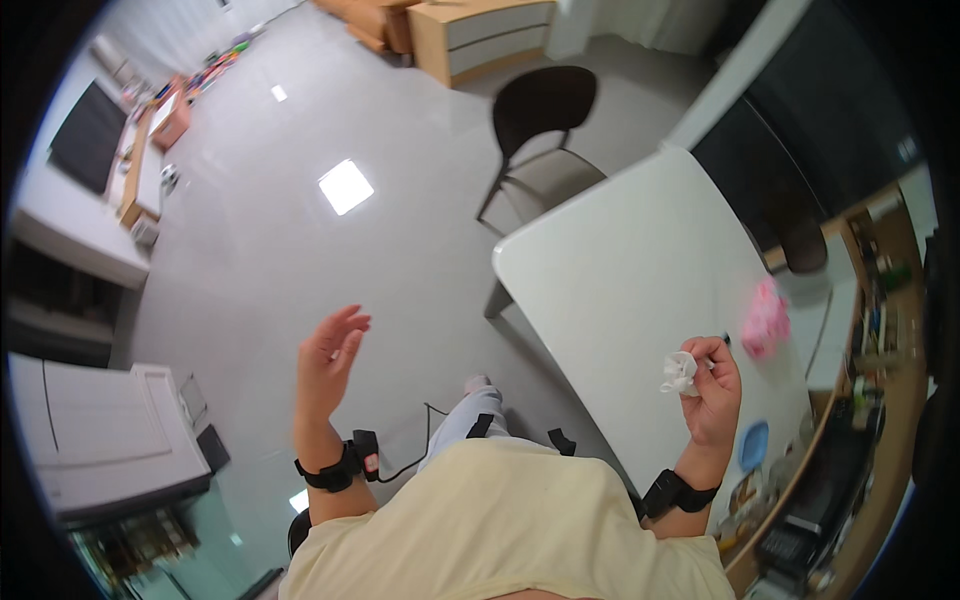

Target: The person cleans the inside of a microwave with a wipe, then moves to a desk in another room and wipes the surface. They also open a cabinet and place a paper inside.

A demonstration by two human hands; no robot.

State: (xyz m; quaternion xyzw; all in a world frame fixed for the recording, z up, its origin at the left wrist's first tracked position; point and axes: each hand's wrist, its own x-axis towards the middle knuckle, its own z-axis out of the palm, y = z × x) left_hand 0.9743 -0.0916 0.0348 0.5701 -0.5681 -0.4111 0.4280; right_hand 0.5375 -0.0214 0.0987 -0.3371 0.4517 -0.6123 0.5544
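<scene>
My right hand (712, 390) pinches a crumpled white tissue (679, 373) between thumb and fingers, above the white table (600, 277). Just beyond that hand on the tabletop is a pink patterned packet (766, 321), slightly blurred. A small dark item (725, 338) shows partly behind the fingers. Over the floor to the left, my left hand (330, 360) is raised with nothing in it, its fingers loosely bent and the thumb apart. Both forearms wear black straps with small boxes.
A dark-backed chair (544, 112) stands at the table's far side. A light blue dish (754, 445) and assorted items lie along the table's right end, beside a cluttered shelf (862, 375). A cable (409, 471) runs from my left armband. White cabinets (105, 420) stand at left.
</scene>
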